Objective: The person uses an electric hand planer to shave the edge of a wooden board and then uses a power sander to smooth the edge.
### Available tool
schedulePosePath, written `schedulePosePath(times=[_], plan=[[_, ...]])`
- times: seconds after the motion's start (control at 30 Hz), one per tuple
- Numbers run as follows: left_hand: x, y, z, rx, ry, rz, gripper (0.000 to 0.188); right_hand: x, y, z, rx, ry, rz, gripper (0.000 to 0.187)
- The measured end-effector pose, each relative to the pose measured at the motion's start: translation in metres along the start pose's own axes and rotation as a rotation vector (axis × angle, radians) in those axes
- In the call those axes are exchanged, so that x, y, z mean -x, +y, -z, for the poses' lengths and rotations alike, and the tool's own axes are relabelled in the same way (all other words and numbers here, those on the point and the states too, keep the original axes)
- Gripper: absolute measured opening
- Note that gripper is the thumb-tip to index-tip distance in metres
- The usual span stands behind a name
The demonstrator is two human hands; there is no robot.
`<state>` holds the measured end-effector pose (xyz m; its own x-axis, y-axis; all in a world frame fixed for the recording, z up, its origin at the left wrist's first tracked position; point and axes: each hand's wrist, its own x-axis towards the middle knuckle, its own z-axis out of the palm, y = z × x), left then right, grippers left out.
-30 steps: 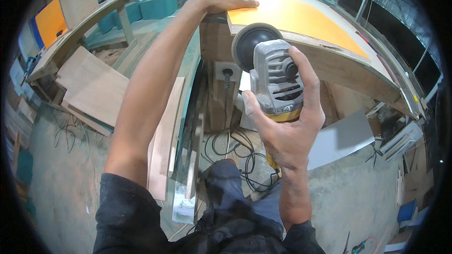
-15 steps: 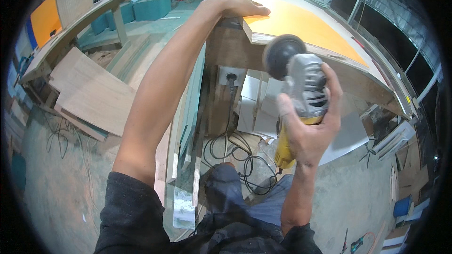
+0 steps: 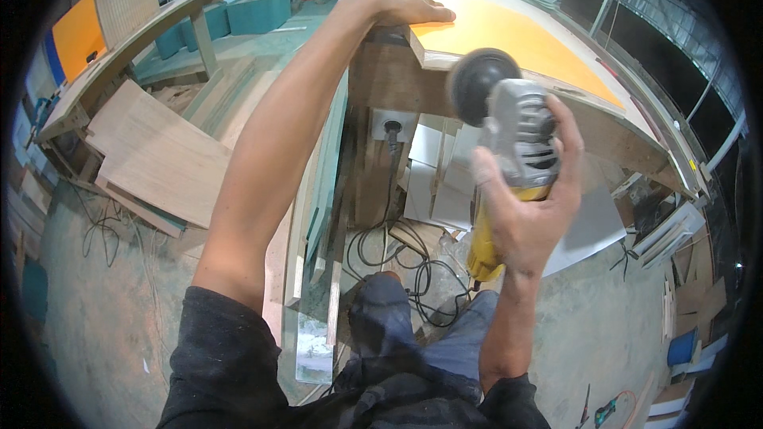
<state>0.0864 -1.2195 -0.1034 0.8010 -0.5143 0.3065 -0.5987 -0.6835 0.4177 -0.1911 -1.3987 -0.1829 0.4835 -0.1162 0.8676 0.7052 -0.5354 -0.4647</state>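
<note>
My left hand (image 3: 407,8) lies flat, fingers stretched out, on the near-left corner of an orange-faced board (image 3: 509,28) on the workbench. In my right hand (image 3: 528,218) is a yellow and silver angle grinder (image 3: 520,135), its body gripped between thumb and fingers. The grinder's round dark disc (image 3: 482,86) is at the board's pale near edge (image 3: 445,62) and looks blurred. Whether the disc touches that edge I cannot tell. A dark cable leaves the grinder's lower end near my legs.
Below the bench, a plug sits in a white socket (image 3: 391,123), and black cable (image 3: 425,278) coils on the floor by my knees. Long boards (image 3: 306,230) stand under my left forearm. White panels (image 3: 592,226) lean at the right. A second wooden bench (image 3: 119,56) with curved plywood sheets (image 3: 155,155) is at left.
My right hand and the grinder have shifted slightly up along the board's edge. My left hand stays on the board.
</note>
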Motion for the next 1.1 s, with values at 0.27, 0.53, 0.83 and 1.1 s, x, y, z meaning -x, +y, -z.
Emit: schedulePosePath(times=[0.27,0.53,0.83,1.1], plan=[[0.021,0.009,0.008,-0.018,-0.064,-0.040,0.094,0.009,-0.016,-0.026,-0.027,-0.062,0.022,0.076],[0.014,0.008,0.004,-0.020,-0.015,-0.008,0.077,-0.003,0.006,0.021,-0.005,0.044,-0.068,0.073],[0.020,0.006,0.007,-0.035,-0.050,-0.007,0.079,0.011,-0.008,-0.024,0.010,-0.075,0.044,0.079],[0.014,0.015,0.006,-0.119,-0.048,0.067,0.088,-0.015,0.039,0.065,0.048,0.122,-0.136,0.074]])
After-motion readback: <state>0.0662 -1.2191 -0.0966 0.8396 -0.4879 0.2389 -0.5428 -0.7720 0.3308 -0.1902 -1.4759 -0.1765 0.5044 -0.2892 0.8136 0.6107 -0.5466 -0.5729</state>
